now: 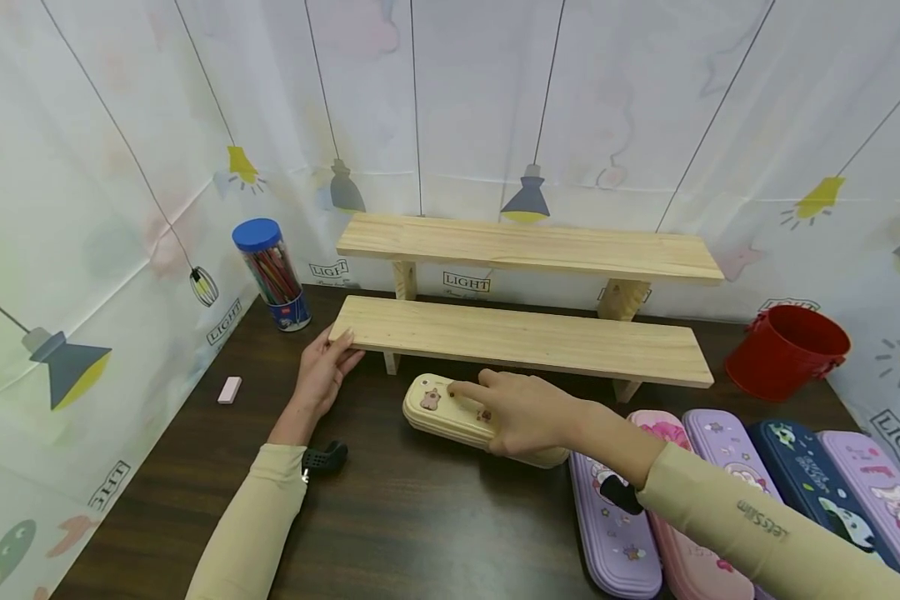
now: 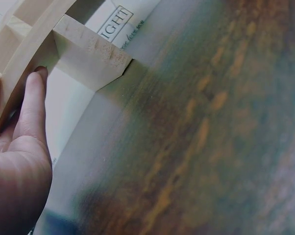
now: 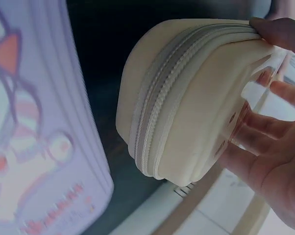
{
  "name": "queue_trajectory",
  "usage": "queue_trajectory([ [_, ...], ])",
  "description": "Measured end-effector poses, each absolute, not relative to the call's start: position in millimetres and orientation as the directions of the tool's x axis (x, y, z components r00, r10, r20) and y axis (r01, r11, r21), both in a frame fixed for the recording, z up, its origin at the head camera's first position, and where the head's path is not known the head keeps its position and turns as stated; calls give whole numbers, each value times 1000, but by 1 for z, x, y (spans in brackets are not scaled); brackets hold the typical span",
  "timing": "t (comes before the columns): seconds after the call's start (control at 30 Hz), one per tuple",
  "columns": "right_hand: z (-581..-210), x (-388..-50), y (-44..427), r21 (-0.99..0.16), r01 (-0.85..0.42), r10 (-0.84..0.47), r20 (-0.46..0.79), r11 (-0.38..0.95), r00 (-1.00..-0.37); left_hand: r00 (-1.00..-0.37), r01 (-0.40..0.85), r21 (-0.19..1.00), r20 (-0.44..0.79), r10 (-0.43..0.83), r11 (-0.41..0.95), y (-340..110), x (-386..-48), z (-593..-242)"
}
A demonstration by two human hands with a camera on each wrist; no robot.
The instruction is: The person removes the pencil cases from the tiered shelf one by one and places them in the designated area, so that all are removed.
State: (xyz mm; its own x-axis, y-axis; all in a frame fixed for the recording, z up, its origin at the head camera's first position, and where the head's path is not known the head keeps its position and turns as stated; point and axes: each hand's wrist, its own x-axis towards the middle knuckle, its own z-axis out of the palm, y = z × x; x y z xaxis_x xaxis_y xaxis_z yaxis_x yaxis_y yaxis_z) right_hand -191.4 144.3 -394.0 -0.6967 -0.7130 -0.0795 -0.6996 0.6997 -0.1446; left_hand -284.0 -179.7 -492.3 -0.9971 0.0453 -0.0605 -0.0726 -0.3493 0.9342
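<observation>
My left hand [image 1: 324,371] holds the left end of the lower board of a two-step wooden shelf [image 1: 517,333], thumb on top. In the left wrist view, fingers [image 2: 34,105] reach under that board, beside a support leg. My right hand [image 1: 532,408] grips a cream zippered pencil case [image 1: 438,417] from above, in front of the shelf. A bear figure decorates its lid. The right wrist view shows the zipper side of the pencil case [image 3: 186,107], with the thumb on one side and the fingers across the lid.
Several pencil cases, including a lilac one [image 1: 618,542] and a navy one [image 1: 802,467], lie at the right. A red bucket [image 1: 783,350] stands behind them. At the left are a blue-lidded jar of pencils [image 1: 273,275] and a small pink eraser [image 1: 229,390].
</observation>
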Motion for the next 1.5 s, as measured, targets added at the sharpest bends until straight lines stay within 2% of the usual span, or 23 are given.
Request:
queue_trajectory([
  [0.3, -418, -186, 144, -160, -638, -655, -87, 753, -751, -997, -68, 932, -53, 52, -356, -180, -284, -493],
  [0.5, -412, -176, 145, -191, -551, -582, -188, 812, -791, -997, -71, 930, -57, 48, -362, -179, -284, -493],
  [0.63, -404, -169, 148, -237, -504, -553, -236, 830, -799, -997, -70, 928, -56, 49, -366, -178, -284, -493],
  [0.83, -399, -164, 164, -251, -489, -540, -208, 836, -816, -996, -81, 931, -67, 50, -356, -177, -284, -493],
  [1.17, -398, -158, 180, -366, -455, -548, -211, 812, -809, -997, -77, 928, -66, 43, -364, -178, -284, -495],
  [1.27, -395, -155, 182, -339, -454, -535, -207, 824, -819, -997, -77, 930, -66, 43, -360, -179, -283, -496],
  [1.5, -387, -151, 185, -195, -485, -516, -158, 852, -842, -997, -78, 920, -69, 38, -385, -180, -284, -496],
])
